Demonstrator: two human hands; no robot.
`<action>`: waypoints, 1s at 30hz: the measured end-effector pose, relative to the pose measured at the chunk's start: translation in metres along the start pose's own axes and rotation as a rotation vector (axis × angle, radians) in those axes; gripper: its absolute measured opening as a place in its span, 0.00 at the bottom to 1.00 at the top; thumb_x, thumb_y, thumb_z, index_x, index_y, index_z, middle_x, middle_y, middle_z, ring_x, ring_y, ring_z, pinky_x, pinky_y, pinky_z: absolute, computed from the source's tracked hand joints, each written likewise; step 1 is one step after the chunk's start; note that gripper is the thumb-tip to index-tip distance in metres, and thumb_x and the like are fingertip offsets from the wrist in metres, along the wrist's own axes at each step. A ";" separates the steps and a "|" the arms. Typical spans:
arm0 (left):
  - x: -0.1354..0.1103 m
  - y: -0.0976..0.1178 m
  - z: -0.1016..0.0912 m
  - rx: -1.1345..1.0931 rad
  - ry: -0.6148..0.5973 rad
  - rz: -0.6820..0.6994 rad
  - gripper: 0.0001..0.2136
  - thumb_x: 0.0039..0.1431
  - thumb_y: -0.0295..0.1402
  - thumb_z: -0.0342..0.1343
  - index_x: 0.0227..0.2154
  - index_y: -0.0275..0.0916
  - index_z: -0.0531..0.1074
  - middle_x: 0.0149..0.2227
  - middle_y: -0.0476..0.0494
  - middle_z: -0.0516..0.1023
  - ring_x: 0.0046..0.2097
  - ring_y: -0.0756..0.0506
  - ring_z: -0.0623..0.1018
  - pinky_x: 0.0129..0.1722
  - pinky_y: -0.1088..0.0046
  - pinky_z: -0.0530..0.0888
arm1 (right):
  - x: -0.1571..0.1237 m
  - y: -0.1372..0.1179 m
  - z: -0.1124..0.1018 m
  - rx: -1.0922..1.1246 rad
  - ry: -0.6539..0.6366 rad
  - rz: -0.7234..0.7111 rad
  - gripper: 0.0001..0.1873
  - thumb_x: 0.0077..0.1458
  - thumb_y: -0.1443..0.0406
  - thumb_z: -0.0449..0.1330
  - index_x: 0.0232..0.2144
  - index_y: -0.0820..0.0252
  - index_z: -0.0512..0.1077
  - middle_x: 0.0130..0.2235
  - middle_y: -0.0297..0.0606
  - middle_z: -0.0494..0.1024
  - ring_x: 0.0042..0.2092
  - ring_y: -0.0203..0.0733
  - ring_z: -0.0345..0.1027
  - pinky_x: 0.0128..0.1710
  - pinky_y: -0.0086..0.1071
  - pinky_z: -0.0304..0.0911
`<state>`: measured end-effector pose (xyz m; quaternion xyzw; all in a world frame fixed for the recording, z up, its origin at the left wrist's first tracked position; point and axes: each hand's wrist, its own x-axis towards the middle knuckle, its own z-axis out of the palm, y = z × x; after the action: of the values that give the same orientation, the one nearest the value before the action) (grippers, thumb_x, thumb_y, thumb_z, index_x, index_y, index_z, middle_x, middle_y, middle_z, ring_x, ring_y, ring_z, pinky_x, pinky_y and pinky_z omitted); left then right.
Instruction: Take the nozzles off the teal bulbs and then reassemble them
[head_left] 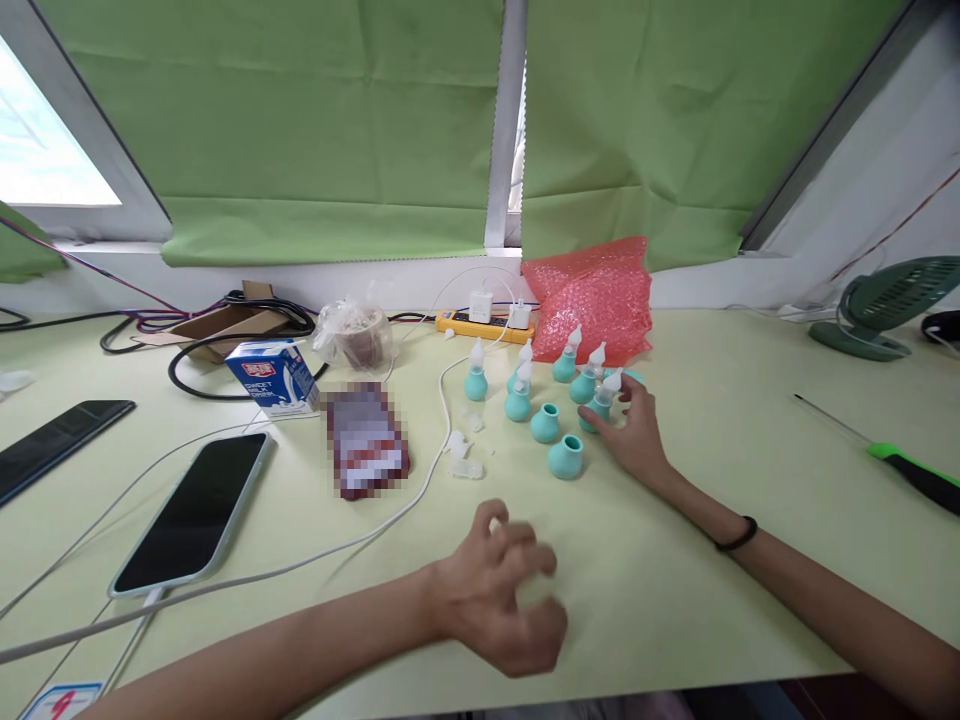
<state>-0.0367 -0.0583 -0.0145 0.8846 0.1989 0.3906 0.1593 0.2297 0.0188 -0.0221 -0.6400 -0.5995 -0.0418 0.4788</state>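
Observation:
On the right side of the cluster, my right hand (637, 435) is closed with thumb and fingers around a teal nasal aspirator (598, 405) with a clear tip. Other capped aspirators stand upright beside it, among them one on the left (475, 384) and one in front (517, 402). Two teal bulbs without tips, one nearer (565, 460) and one behind it (545, 424), stand with their necks open. Nearer the table's front edge, my left hand (510, 600) hovers with fingers loosely curled and apart, and nothing shows in it. Small clear plastic parts (465, 468) lie left of the bulbs.
Pink bubble wrap (592, 305) and a yellow power strip (487, 328) lie at the back. Leftward are a blue milk carton (274, 378), a red-edged phone (367, 440), a charging phone (195, 515) and a white cable (409, 505). A screwdriver (885, 452) and green fan (862, 335) are at right.

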 end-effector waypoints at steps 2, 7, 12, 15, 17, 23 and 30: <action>0.014 0.005 -0.002 -0.002 0.000 0.126 0.03 0.49 0.29 0.46 0.29 0.39 0.62 0.30 0.43 0.66 0.32 0.46 0.66 0.31 0.67 0.65 | 0.001 0.005 0.003 -0.046 -0.069 -0.026 0.21 0.45 0.53 0.55 0.38 0.59 0.62 0.36 0.40 0.67 0.40 0.46 0.58 0.40 0.42 0.57; 0.025 0.006 -0.010 -0.062 -0.020 -0.042 0.05 0.50 0.24 0.42 0.31 0.37 0.59 0.29 0.43 0.65 0.32 0.48 0.65 0.30 0.72 0.65 | -0.002 -0.014 -0.010 0.066 0.079 -0.085 0.13 0.52 0.58 0.47 0.36 0.60 0.63 0.38 0.42 0.69 0.41 0.45 0.61 0.41 0.40 0.57; 0.021 -0.004 -0.017 -0.053 0.041 -0.162 0.03 0.48 0.29 0.45 0.23 0.38 0.56 0.22 0.49 0.61 0.25 0.51 0.61 0.23 0.76 0.60 | -0.029 -0.071 -0.035 0.198 -0.076 -0.380 0.06 0.48 0.67 0.50 0.31 0.59 0.64 0.31 0.39 0.71 0.33 0.41 0.65 0.32 0.34 0.59; 0.021 -0.013 -0.020 -0.104 0.044 -0.175 0.08 0.45 0.35 0.49 0.20 0.39 0.55 0.19 0.53 0.56 0.22 0.53 0.57 0.21 0.77 0.57 | -0.051 -0.102 -0.038 0.086 -0.339 -0.615 0.08 0.45 0.68 0.51 0.32 0.59 0.64 0.27 0.39 0.72 0.26 0.40 0.64 0.26 0.33 0.57; 0.021 -0.016 -0.021 -0.173 -0.011 -0.202 0.10 0.46 0.38 0.49 0.20 0.38 0.56 0.18 0.54 0.55 0.21 0.54 0.56 0.20 0.77 0.55 | -0.062 -0.114 -0.033 -0.009 -0.527 -0.637 0.08 0.44 0.69 0.50 0.30 0.61 0.65 0.25 0.39 0.72 0.25 0.40 0.63 0.25 0.33 0.55; 0.031 -0.017 -0.018 -0.558 -0.229 -0.532 0.20 0.57 0.42 0.37 0.14 0.36 0.54 0.15 0.54 0.53 0.19 0.55 0.53 0.19 0.77 0.53 | -0.072 -0.115 -0.024 0.066 -0.708 -0.493 0.08 0.52 0.63 0.46 0.29 0.61 0.63 0.22 0.35 0.68 0.24 0.37 0.61 0.24 0.30 0.53; 0.036 -0.029 -0.014 -0.788 -0.044 -0.776 0.22 0.56 0.47 0.34 0.14 0.37 0.54 0.10 0.55 0.51 0.15 0.55 0.53 0.17 0.78 0.52 | -0.075 -0.112 -0.025 0.200 -0.690 -0.396 0.07 0.54 0.64 0.47 0.36 0.58 0.59 0.28 0.37 0.69 0.28 0.38 0.63 0.29 0.31 0.56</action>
<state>-0.0313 -0.0144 0.0043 0.6281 0.3456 0.3294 0.6145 0.1319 -0.0721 0.0077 -0.4388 -0.8377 0.1422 0.2923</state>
